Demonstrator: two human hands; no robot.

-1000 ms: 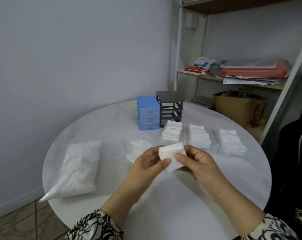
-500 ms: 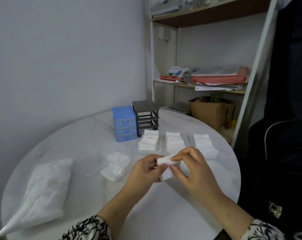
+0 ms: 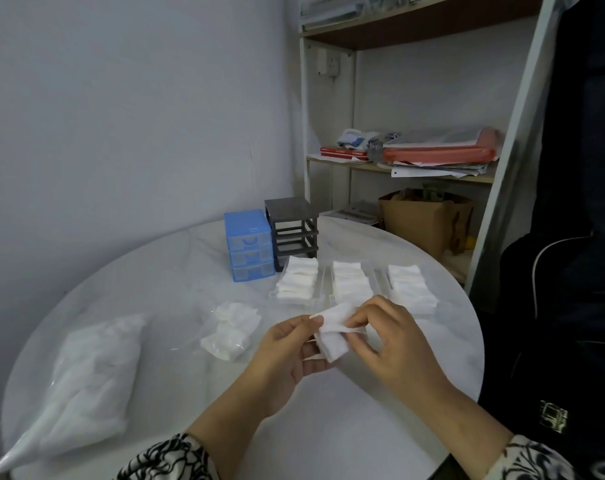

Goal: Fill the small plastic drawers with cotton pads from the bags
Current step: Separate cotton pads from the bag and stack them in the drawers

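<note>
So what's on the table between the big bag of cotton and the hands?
In the head view, a small opened bag of cotton pads lies between the big bag and the left hand; the rest is bare table.

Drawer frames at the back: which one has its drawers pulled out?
The black frame, right of the blue unit; its slots are empty, while the blue one holds all three drawers.

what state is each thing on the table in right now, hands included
left hand: holds the stack of cotton pads
right hand: pinches the stack's top edge
stack of cotton pads: held above the table
three clear drawers: pulled out, lying on the table, filled with pads
grey frame: upright, slots empty
blue drawer unit: upright, drawers shut
small bag: open, few pads left
large bag: lying flat, full
</note>
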